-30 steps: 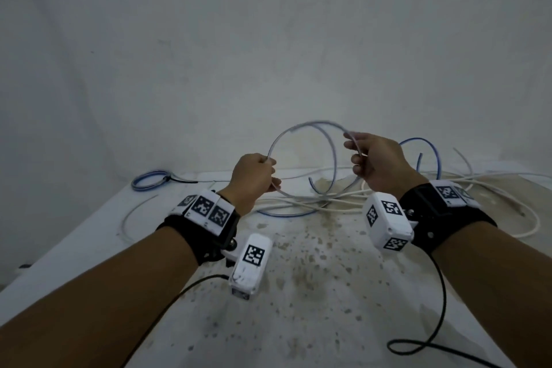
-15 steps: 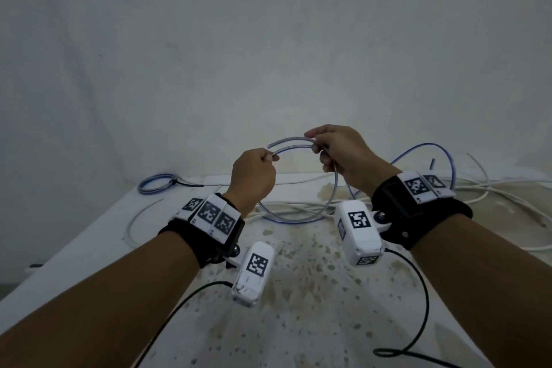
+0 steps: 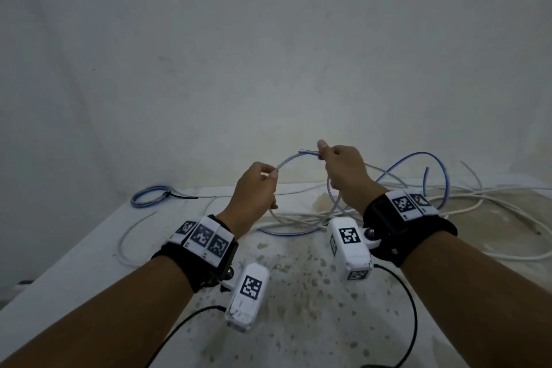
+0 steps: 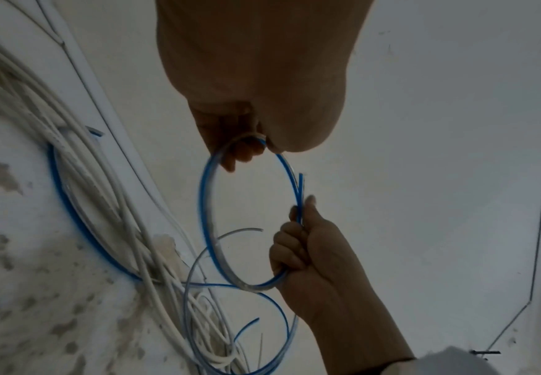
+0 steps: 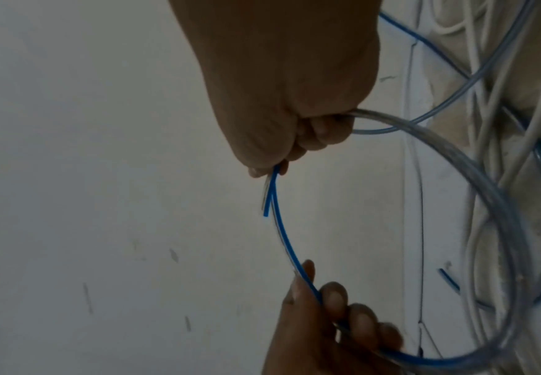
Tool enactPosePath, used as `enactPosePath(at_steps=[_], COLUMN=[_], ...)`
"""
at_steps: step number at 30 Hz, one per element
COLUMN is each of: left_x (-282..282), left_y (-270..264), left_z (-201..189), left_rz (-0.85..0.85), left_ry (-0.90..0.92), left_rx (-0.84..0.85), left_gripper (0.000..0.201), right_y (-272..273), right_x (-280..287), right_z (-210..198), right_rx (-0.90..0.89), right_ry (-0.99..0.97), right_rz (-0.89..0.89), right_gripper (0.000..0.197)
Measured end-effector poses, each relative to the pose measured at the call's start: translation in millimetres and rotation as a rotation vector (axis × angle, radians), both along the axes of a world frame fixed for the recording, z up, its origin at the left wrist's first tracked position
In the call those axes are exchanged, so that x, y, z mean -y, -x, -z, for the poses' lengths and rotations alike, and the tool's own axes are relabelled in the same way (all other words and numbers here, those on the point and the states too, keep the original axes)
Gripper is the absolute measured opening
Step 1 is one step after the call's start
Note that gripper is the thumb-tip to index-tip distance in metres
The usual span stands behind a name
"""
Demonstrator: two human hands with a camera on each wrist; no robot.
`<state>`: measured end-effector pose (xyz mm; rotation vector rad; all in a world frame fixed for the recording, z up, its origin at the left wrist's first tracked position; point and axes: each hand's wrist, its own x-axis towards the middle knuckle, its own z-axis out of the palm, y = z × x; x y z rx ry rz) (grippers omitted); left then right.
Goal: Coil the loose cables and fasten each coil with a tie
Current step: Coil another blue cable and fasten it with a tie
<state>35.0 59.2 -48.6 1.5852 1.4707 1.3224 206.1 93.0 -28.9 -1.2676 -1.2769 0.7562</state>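
Both hands hold one raised loop of thin, springy-looking blue-striped cable (image 3: 288, 158), left hand (image 3: 254, 188) pinching its side, right hand (image 3: 343, 170) gripping the crossing, likely the surest hold.

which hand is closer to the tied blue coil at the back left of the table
Left. The left hand is right of the tied blue coil, across bare table; the right hand is farther right, beyond the left hand. Both grip the cable loop.
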Motion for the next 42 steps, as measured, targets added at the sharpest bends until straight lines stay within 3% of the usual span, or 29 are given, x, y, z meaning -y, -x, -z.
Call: enactPosePath(at_steps=[6,11,15,24,28,31,37,42], left_x=[-2,1,5,5,7,9,8,9], left_y=[-4,-15,-8,1,-1,-4,-1,1], left_z=[2,-11,-11,-21,-26,-27,-25,-21], left_rz=[-0.022,0.030,0.042,0.041,0.112,0.116,0.063,0.052], left_ry=[-0.129,-0.187,-0.097,-0.124,-0.019,0.028,-0.090,-0.127], left_rx=[-0.060,-0.102,0.017,-0.134,-0.052,-0.003,-0.042,-0.064], left_gripper=[0.017,0.019,0.017,0.021,0.020,0.030,0.023,0.021], right_y=[15,30,21,22,19,20,17,14], right_x=[12,19,12,28,28,30,33,35], right_z=[2,-4,-9,-5,-5,-3,-4,-4], right_rx=[-0.070,0.094,-0.063,-0.017,-0.002,0.010,0.010,0.128], right_ry=[0.015,-0.035,-0.054,0.125,0.134,0.114,0.140,0.222], right_rz=[-0.148,-0.218,-0.122,-0.433,-0.456,-0.487,-0.491,-0.497], right_gripper=[0.016,0.025,0.025,0.026,0.025,0.024,0.026,0.030])
